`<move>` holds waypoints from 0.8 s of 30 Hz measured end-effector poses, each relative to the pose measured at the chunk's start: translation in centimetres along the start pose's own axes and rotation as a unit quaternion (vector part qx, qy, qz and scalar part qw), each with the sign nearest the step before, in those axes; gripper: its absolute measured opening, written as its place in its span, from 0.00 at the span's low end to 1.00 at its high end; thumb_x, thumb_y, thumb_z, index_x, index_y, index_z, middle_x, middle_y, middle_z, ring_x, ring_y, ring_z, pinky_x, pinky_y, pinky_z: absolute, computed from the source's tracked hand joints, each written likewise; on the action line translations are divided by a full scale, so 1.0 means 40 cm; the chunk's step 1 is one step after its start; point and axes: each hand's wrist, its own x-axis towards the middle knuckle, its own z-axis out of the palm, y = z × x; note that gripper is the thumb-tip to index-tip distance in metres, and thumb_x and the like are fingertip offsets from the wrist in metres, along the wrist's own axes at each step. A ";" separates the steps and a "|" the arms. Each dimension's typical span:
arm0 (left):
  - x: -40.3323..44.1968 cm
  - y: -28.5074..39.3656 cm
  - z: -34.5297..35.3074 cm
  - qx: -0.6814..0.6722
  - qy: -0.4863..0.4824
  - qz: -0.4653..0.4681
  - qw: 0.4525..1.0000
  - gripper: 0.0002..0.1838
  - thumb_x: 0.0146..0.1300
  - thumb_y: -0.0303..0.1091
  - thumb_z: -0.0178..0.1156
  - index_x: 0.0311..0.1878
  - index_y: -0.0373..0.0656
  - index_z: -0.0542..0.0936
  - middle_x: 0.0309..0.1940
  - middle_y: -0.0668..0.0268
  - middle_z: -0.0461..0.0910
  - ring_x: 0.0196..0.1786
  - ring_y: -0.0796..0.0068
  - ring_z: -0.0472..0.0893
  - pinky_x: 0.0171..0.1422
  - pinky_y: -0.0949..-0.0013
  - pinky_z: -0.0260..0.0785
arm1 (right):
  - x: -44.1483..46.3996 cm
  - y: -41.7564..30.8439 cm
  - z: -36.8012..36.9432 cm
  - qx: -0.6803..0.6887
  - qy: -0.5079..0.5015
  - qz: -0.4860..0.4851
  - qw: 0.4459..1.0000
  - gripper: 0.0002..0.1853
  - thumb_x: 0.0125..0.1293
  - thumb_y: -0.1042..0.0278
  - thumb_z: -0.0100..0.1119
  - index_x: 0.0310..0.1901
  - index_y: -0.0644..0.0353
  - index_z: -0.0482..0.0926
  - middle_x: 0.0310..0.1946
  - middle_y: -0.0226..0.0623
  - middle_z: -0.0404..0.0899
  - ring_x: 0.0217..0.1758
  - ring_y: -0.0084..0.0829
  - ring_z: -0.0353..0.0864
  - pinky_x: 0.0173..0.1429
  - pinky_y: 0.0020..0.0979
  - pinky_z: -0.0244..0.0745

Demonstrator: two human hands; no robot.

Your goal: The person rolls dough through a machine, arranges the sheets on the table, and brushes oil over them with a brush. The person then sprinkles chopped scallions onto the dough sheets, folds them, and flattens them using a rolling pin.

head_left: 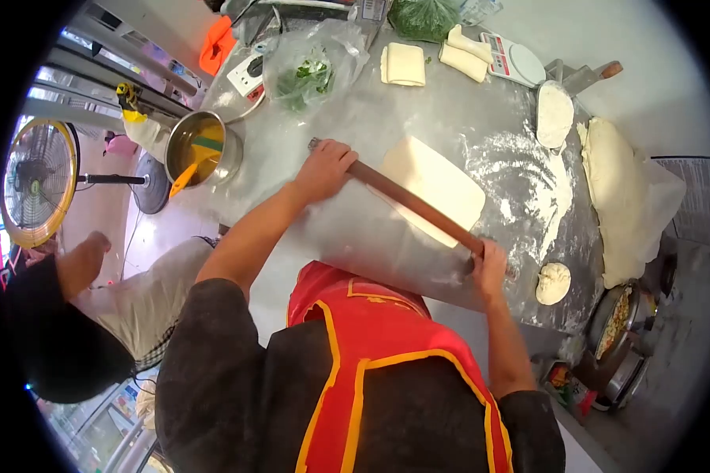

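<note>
A long brown wooden rolling pin (pixel 414 203) lies slantwise across a flat sheet of pale dough (pixel 434 178). My left hand (pixel 326 169) is closed around its upper left end, and my right hand (pixel 491 266) grips the lower right end. Part of the dough sheet shows on both sides of the pin. A small round lump of dough (pixel 554 284) sits to the right of my right hand. Beyond the sheet are a folded dough piece (pixel 403 65) and another folded piece (pixel 463 61).
Flour (pixel 521 177) is spread over the metal table (pixel 331 229). A pot (pixel 227 162) of yellow liquid stands at its left edge. A bag of greens (pixel 312 75), a scale (pixel 521 61) and a cleaver (pixel 580 79) are farther back. Large dough (pixel 615 197) lies right; another person (pixel 63 323) is left.
</note>
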 end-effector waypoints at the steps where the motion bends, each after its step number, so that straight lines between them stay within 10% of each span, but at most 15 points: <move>1: 0.012 0.006 -0.029 -0.004 -0.035 -0.017 0.999 0.24 0.50 0.39 0.64 0.50 0.41 0.73 0.45 0.58 0.75 0.53 0.57 0.73 0.60 0.57 0.63 | 0.034 0.001 -0.027 0.007 -0.008 -0.019 1.000 0.21 0.57 0.73 0.61 0.53 0.58 0.72 0.49 0.43 0.75 0.55 0.47 0.70 0.61 0.47 0.61; 6: -0.199 0.162 -0.057 -0.027 0.018 -0.159 0.987 0.15 0.43 0.37 0.66 0.36 0.47 0.75 0.29 0.61 0.77 0.37 0.55 0.78 0.38 0.53 0.70 | 0.197 0.001 -0.138 -0.014 -0.016 -0.209 0.978 0.22 0.52 0.73 0.66 0.50 0.58 0.73 0.44 0.43 0.76 0.51 0.47 0.71 0.57 0.45 0.63; 14: -0.521 0.628 0.023 -0.170 -0.047 -0.531 0.829 0.13 0.46 0.43 0.64 0.31 0.46 0.78 0.25 0.60 0.80 0.31 0.55 0.81 0.34 0.57 0.71 | 0.300 -0.091 -0.047 -0.052 -0.052 -0.422 0.904 0.34 0.54 0.60 0.67 0.63 0.57 0.66 0.61 0.40 0.67 0.66 0.41 0.64 0.74 0.55 0.46; 24: -0.561 0.423 -0.091 -0.229 -0.076 -0.580 0.778 0.23 0.54 0.54 0.65 0.34 0.41 0.77 0.25 0.54 0.80 0.33 0.51 0.81 0.38 0.53 0.71 | 0.586 -0.574 0.156 0.042 0.024 -0.454 0.890 0.28 0.64 0.60 0.52 0.64 0.59 0.63 0.65 0.41 0.64 0.71 0.41 0.59 0.73 0.55 0.46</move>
